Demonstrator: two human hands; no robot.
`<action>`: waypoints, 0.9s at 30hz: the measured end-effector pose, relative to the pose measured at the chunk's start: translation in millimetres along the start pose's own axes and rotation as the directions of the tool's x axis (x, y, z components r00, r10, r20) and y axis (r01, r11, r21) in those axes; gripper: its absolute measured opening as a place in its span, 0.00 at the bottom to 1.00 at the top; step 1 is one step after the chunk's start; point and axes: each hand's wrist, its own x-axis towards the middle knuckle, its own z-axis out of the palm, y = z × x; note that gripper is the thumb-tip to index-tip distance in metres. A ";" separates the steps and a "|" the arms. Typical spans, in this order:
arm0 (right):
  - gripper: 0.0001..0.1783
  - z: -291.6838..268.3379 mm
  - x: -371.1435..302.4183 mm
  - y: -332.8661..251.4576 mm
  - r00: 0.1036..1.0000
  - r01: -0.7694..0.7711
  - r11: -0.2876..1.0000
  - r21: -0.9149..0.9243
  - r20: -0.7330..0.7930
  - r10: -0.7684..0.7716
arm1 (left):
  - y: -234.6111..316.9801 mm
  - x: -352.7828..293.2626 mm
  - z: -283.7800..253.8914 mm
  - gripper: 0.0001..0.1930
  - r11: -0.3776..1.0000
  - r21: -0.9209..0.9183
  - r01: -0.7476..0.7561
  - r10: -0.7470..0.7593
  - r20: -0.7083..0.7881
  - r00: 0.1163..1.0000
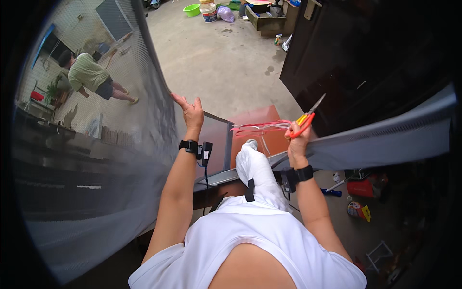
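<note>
My right hand [298,142] is closed around a pair of scissors [308,120] with orange-red and yellow handles, the blades pointing up and away. Several thin pink-red and white strips [260,127] trail leftward from the same hand. With fingers stretched and apart, my left hand [193,115] reaches forward against the edge of a grey mesh screen [166,82] on the left. Nothing is held in it. Black straps with small devices sit on both wrists.
Bluish-grey mesh [380,137] hangs at the right, beside a dark door [356,62]. Under my feet runs a door sill [221,177], with a red-brown mat [260,115] beyond. In the yard are a green basin [191,10], a bucket [208,13] and a person [89,74] seen through the screen.
</note>
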 end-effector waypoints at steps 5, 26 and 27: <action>0.30 -79.1 -59.8 -36.9 0.969 0.106 0.992 -0.072 -0.216 -0.119 | -19.7 -15.1 -20.3 0.35 0.737 0.522 -0.430 0.463 0.073 0.883; 0.24 -238.7 -131.3 64.5 0.337 0.225 0.974 -0.020 -0.936 -0.097 | -323.8 43.0 -83.0 0.15 -0.211 0.825 -0.525 -0.739 0.217 0.638; 0.22 -237.5 -129.9 78.2 0.305 0.262 0.965 -0.033 -0.946 -0.115 | -333.6 44.6 -75.0 0.15 -0.176 0.821 -0.544 -0.767 0.231 0.598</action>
